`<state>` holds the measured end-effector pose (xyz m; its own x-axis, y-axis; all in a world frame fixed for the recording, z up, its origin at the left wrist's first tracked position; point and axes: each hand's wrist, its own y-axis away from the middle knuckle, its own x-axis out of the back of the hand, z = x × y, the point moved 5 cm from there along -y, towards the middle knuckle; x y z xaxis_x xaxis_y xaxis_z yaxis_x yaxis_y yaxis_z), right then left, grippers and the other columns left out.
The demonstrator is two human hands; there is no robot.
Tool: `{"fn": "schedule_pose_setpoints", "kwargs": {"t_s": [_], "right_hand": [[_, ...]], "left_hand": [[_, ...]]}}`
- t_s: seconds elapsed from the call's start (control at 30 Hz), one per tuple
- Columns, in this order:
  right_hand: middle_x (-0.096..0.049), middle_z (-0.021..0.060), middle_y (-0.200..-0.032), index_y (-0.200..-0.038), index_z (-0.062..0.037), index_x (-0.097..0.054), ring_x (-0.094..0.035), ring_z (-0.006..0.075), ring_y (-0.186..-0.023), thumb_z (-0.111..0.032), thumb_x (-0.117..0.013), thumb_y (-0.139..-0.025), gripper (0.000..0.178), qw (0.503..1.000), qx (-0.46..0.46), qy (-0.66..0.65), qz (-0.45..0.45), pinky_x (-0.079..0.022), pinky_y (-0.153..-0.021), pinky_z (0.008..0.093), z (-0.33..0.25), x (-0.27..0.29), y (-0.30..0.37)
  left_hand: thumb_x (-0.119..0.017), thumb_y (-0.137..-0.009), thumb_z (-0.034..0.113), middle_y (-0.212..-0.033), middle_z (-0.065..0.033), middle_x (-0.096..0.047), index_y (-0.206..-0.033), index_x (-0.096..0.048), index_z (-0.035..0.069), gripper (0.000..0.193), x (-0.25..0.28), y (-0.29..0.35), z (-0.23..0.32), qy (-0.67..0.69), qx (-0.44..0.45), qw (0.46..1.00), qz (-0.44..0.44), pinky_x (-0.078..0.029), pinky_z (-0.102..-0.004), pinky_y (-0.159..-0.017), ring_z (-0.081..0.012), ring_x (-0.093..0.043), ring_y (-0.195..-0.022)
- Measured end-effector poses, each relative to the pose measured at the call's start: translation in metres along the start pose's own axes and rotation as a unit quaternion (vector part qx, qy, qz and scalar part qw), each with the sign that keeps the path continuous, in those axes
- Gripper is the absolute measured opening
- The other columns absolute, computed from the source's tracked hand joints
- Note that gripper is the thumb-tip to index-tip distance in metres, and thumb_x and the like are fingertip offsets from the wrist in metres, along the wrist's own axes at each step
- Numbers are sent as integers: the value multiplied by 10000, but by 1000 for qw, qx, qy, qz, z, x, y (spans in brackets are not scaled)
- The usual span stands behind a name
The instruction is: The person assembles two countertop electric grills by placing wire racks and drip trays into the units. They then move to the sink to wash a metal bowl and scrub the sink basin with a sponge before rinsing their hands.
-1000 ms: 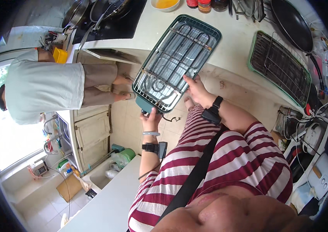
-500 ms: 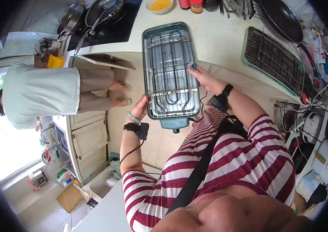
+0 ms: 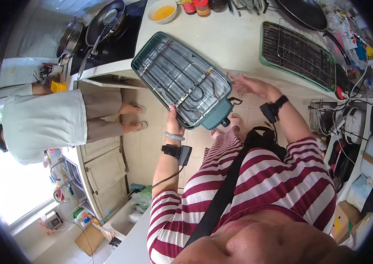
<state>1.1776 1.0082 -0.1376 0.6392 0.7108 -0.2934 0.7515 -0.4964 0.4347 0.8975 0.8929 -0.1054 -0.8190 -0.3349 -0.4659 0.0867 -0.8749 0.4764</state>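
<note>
A green electric grill base (image 3: 222, 115) with a shiny metal inside and a looped dark heating element (image 3: 182, 75) is tilted across the front edge of the counter. My left hand (image 3: 175, 124) grips its near left side, thumb over the rim. Its black knob (image 3: 225, 122) faces toward me. Just off the grill's right corner, my right hand (image 3: 256, 87) is open with fingers stretched out, holding nothing. Below that hand, part of a black cord (image 3: 236, 101) shows. A wire grill rack (image 3: 298, 55) lies over a green-rimmed tray at the right of the counter.
A bowl (image 3: 152, 18) of yellow liquid and several jars (image 3: 201, 8) stand at the back. Pans (image 3: 120, 17) sit on the black cooktop (image 3: 130, 42). Another person (image 3: 48, 116) stands at the left, facing away. A cabinet door (image 3: 114, 82) hangs open below the cooktop.
The grill base has turned, its far end swinging left and its knob end right. My right hand has let go of its side and moved right. My left hand stays on it.
</note>
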Motion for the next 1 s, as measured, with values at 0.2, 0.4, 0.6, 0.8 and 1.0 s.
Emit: {"fn": "schedule_pose_setpoints", "kwargs": {"t_s": [0.2, 0.4, 0.6, 0.8, 1.0], "right_hand": [[-478, 91, -1194, -1250, -78, -412, -404, 210, -1132, -534, -225, -890, 611, 984, 85, -142, 64, -229, -993, 365, 66, 0, 15], [-533, 59, -969, -1175, -82, -460, -489, 152, -940, -444, -344, -895, 473, 938, 94, -216, 256, -348, -886, 313, 83, 20, 42], [-499, 24, -872, -1157, -71, -448, -490, 122, -846, -383, -442, -874, 422, 924, 102, -228, 291, -405, -775, 283, 79, 30, 48], [-492, 14, -917, -1217, -81, -373, -478, 110, -848, -328, -478, -860, 447, 897, 161, -243, 332, -402, -750, 263, 66, 30, 40], [-472, 38, -1050, -1293, -72, -296, -477, 130, -960, -307, -501, -850, 542, 872, 202, -276, 350, -382, -838, 274, 18, 25, 36]], "left_hand": [[-349, -885, 458, -1190, -140, -482, -1214, -393, 15, 553, -60, -5, -7, 61, -24, 997, 38, -417, -417, -890, -284, -498, -1057], [-335, -844, 562, -1220, -120, -454, -1233, -373, 40, 652, -109, -31, -29, 93, -30, 992, 81, -388, -434, -914, -290, -461, -1095], [-326, -838, 584, -1205, -104, -463, -1253, -340, 83, 651, -114, -82, -48, 71, -51, 991, 101, -441, -386, -805, -270, -503, -1024], [-320, -871, 524, -1038, -94, -528, -1127, -417, 50, 548, -134, -115, -77, 115, 4, 988, 104, -487, -369, -683, -228, -539, -887], [-291, -847, 571, -1255, -151, -386, -1272, -302, 68, 659, -146, -116, -70, 16, 148, 989, -19, -370, -417, -943, -268, -446, -1093]]}}
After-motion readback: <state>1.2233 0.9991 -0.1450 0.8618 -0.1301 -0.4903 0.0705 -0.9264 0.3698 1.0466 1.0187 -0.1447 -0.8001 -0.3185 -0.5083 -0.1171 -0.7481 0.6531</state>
